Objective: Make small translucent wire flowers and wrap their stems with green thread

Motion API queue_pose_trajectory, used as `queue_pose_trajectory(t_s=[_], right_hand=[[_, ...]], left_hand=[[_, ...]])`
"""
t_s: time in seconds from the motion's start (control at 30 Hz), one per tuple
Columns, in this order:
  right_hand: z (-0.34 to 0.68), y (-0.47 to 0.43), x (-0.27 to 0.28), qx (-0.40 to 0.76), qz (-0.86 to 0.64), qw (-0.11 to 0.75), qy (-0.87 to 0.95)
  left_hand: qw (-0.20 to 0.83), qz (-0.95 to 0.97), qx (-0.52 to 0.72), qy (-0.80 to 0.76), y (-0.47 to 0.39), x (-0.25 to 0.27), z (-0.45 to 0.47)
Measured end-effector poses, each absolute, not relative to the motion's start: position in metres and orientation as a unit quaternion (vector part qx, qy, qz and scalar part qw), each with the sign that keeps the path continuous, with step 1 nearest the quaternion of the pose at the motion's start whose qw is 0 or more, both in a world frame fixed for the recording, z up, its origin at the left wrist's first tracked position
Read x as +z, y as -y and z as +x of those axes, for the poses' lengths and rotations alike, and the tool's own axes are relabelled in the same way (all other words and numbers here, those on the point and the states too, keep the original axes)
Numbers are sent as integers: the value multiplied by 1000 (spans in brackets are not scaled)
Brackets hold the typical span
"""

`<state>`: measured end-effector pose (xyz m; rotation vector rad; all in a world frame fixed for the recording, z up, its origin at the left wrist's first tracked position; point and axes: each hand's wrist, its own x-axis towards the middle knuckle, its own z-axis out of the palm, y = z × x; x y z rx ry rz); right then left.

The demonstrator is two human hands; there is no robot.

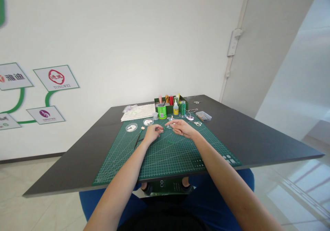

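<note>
Head view, forward-down across table (85, 155)

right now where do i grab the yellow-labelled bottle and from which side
Probably around the body of the bottle, the right hand coming from the near side: it stands upright, nozzle up, between the green can and green cylinder.

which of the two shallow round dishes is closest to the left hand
The dish on the right, just beyond the left hand; the other dish sits farther left, nearer the left edge of the green mat.
</note>
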<state>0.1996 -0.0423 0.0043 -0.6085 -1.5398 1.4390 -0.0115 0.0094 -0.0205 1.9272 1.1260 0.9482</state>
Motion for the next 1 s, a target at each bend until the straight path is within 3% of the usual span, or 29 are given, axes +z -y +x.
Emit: queue_pose_trajectory(t_s=[1.0], right_hand=[[205, 37, 4, 525, -262, 511, 628]], left_hand=[[469, 775, 264, -332, 5, -16, -5]])
